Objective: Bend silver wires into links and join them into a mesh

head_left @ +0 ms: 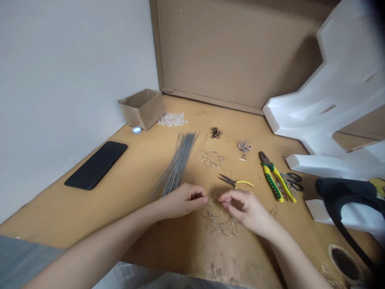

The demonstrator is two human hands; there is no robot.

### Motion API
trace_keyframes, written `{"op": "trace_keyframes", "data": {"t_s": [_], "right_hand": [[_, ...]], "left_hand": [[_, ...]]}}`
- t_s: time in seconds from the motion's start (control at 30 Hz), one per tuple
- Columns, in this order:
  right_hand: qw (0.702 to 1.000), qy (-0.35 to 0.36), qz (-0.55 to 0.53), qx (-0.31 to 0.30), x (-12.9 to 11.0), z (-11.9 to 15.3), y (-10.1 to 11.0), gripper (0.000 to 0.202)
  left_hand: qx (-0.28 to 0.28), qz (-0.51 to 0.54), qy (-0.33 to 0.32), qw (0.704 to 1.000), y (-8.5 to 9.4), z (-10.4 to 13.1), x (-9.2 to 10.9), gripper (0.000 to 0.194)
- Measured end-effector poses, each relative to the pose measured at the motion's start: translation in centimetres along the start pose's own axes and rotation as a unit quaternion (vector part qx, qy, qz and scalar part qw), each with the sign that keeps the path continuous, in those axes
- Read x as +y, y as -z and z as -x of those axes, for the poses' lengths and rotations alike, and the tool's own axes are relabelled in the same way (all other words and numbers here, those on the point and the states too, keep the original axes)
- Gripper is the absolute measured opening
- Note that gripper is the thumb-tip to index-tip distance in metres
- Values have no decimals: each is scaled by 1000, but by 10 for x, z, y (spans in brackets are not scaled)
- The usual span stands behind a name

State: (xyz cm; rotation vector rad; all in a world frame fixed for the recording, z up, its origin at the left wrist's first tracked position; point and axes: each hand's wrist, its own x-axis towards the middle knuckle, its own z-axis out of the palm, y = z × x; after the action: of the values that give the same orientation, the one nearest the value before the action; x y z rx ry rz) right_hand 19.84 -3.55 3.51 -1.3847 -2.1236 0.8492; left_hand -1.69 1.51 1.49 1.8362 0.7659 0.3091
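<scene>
A looped piece of thin metal wire (221, 229), bent into crossing arcs like a small crown, hangs between my hands near the front of the table. My left hand (190, 200) pinches its upper left edge between thumb and curled fingers. At the upper right, my right hand (245, 206) has thumb and forefinger closed on the same wire; the exact contact point is too fine to make out. Just beyond the hands lie small yellow-handled needle-nose pliers (231, 181). A bundle of straight grey wires (179, 162) passes behind my left wrist.
Around the table (132, 208) are a black phone (96, 165), a cardboard box (142, 110), clear beads (173, 119), a blue cap (136, 130), black rings (215, 133), a wire ring (213, 160), a metal cluster (244, 145), green-yellow pliers (273, 176) and scissors (293, 180). White foam (315, 163) stands right.
</scene>
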Motion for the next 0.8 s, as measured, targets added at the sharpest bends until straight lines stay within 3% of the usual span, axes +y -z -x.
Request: {"op": "trace_keyframes", "data": {"t_s": [0.47,0.7,0.8], "right_hand": [[993,-13,-104,-47,-5,-4,-3,18],[996,62,41,39,11,-5,-5,19],[995,75,67,29,18,-5,-7,24]], "left_hand": [[-22,34,-4,999,-2,1,5,26],[-10,24,1,1000,-6,-3,-5,29],[4,0,-6,1000,-7,-3,-6,25]]}}
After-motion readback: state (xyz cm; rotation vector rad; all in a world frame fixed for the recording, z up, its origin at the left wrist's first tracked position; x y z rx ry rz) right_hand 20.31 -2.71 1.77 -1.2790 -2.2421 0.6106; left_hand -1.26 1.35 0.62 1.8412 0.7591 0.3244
